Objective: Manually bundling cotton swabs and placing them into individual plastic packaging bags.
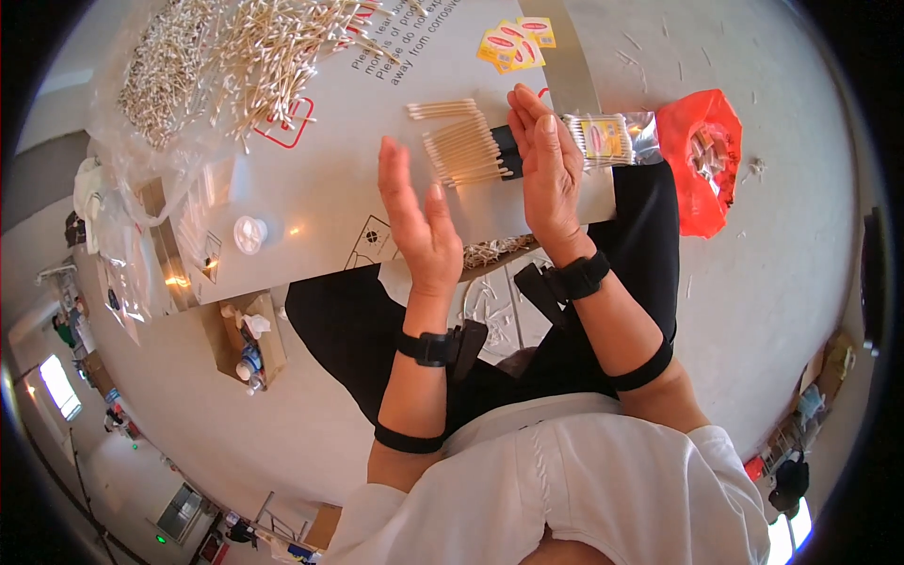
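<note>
One left hand (414,221), open and empty, is left of the black block (509,151); the right hand (551,179), seemingly likewise, just right. Cotton swabs (459,153) lie immediately left; gentle, even palming should align them.

Both hands up, and both are free! The left hand (419,226) stands upright, its fingers (394,179) stretched and close together, the left thumb (439,207) raised a little apart on the inner side. Across a clear gap, the right hand (549,179) reaches farther forward, fingertips pointing away from the body, the right thumb (547,141) lying in front of its fingers in this view. Palms turn inward, roughly facing, nowhere touching. The left forearm (417,391) runs almost straight up from the body; the right forearm (617,315) slants inward, so the wrists sit nearer together than the elbows.
</note>
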Motion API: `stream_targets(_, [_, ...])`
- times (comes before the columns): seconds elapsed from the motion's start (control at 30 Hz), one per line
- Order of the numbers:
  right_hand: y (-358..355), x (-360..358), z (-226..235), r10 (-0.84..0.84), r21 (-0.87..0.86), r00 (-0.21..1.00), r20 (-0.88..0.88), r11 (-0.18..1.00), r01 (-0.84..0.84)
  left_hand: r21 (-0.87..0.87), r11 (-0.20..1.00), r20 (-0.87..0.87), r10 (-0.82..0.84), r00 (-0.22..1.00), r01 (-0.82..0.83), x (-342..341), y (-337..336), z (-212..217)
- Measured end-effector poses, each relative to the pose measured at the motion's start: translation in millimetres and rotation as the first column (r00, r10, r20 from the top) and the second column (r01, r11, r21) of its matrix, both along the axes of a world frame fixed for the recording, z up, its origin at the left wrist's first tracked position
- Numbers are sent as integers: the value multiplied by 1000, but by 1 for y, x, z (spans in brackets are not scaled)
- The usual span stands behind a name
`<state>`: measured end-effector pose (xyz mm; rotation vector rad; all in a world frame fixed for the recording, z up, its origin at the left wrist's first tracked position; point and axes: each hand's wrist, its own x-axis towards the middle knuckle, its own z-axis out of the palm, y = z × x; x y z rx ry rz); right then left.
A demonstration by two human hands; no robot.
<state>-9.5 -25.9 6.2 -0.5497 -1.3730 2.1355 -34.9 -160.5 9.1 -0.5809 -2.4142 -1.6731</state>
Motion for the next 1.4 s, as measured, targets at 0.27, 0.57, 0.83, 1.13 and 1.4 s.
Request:
stream_targets(0.27, [-7,13,0,0,-38,1000,-9,999,0,-599,800,-222,-195,955,24,19,-13,5])
stream_targets(0.57, [-11,-10,-7,5,26,999,-52,1000,-4,-266,964,-119,-37,992,4,4,-1,-8])
stream_targets(0.83, [-10,-21,-11,19,36,999,-32,999,-18,396,911,260,12,965,-118,-24,34,-9])
stream_targets(1.13, [1,-17,-2,-70,-134,996,-58,989,62,553,815,293,2,956,-171,-26,20,-10])
stream_targets(1.4, [14,64,23,117,-24,950,291,993,-115,-344,938,-101,-76,992,37,19,-28,2])
